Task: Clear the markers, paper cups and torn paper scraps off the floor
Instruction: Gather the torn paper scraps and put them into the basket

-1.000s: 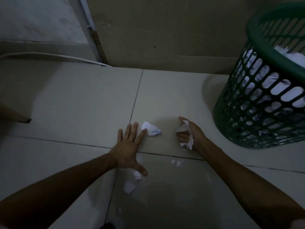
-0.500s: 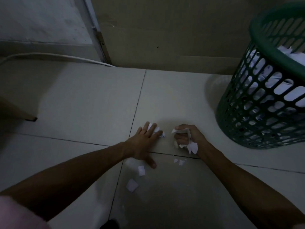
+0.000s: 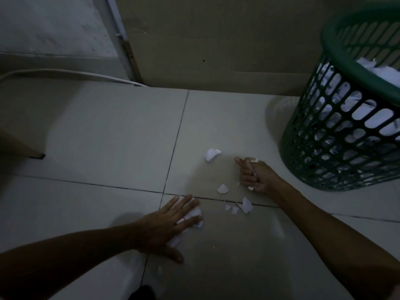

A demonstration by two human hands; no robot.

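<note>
Torn white paper scraps lie on the pale tiled floor. My left hand (image 3: 171, 226) lies flat with spread fingers pressing on scraps (image 3: 193, 215) near a tile joint. My right hand (image 3: 255, 176) is a fist closed on a wad of paper scraps (image 3: 252, 169), resting on the floor beside the basket. A crumpled scrap (image 3: 212, 154) lies loose beyond both hands. Small scraps (image 3: 223, 188) and a larger piece (image 3: 246, 205) lie between the hands. No markers or cups are in sight.
A green plastic mesh basket (image 3: 337, 135) holding white paper stands at the right. A brown board wall (image 3: 216, 40) runs along the back, with a white cable (image 3: 65, 72) at the left. A wooden furniture leg (image 3: 21, 148) stands at the far left.
My left hand has slid back toward me from the crumpled scrap and now presses other scraps by the tile joint. My right hand has closed tighter; a few pieces lie loose beside it.
</note>
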